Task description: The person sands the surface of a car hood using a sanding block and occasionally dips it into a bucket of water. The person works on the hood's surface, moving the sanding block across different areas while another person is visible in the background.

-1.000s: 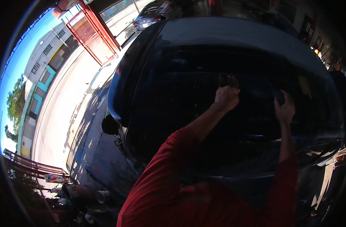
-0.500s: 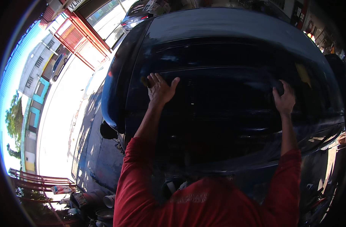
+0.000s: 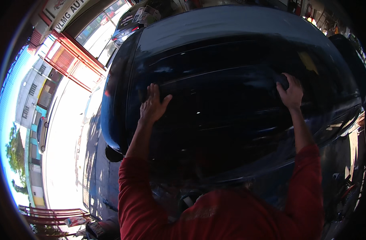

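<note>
A glossy dark blue car hood [image 3: 223, 100] spreads in front of me, with long creases and streaky reflections. My left hand [image 3: 153, 106] lies flat on its left part, fingers stretched out and thumb apart, with nothing in it. On the right part, my right hand [image 3: 294, 94] curls around a small dark rounded pad [image 3: 284, 82] resting against the hood. The pad is nearly as dark as the paint, and the palm partly hides it, so its exact kind cannot be made out. Both forearms come up in red sleeves.
Beyond the hood, the windshield [image 3: 231, 25] looks hazy grey. Another dark car [image 3: 127, 28] stands at the far left, beside a red metal gate [image 3: 65, 56]. A sunlit street runs along the left. Cluttered shop items [image 3: 343, 188] are at the lower right.
The view has turned slightly, so the hood sits tilted in the picture. Both hands remain on the hood, the right one still around the dark pad.
</note>
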The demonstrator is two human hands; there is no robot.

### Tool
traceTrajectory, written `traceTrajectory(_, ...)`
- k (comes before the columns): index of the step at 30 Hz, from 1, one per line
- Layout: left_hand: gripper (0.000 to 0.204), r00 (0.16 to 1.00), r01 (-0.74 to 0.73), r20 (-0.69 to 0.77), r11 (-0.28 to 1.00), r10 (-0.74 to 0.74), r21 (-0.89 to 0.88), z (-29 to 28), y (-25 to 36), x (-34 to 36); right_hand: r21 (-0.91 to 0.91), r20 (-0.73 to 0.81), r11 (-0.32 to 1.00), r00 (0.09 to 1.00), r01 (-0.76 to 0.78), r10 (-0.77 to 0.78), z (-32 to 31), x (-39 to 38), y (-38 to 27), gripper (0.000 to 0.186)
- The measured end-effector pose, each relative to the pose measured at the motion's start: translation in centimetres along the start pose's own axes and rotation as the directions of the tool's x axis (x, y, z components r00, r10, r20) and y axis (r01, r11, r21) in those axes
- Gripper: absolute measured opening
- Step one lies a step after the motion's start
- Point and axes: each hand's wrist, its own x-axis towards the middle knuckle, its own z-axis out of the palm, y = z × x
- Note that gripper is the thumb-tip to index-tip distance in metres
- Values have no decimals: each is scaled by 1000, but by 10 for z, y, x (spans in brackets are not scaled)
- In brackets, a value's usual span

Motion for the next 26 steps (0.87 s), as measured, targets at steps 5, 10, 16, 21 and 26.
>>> traceTrajectory(5, 109, 987, -127, -82, 981, 140, 150, 26, 30, 18, -27, 1, 999, 1000, -26, 26, 4, 5, 2, 48)
traceTrajectory(10, 118, 687, -717, -199, 697, 699, -25, 110, 294, 62, 38, -7, 999, 1000, 7, -7, 3, 0, 7, 48)
traceTrajectory(16, 110, 725, -688, 22, 725, 688, 4, 86, 266, 68, 3, 7, 1000, 1000, 3, -3, -5, 3, 0, 48)
traceTrajectory(21, 100, 975, -221, -15, 975, 220, -9, 16, 10, -1, -18, 33, 998, 998, -61, 61, -3, -1, -2, 47)
traceTrajectory(26, 106, 998, 14, -57, 995, -9, 95, 37, 13, 14, -15, 61, 994, 993, -105, 105, -5, 4, -3, 46)
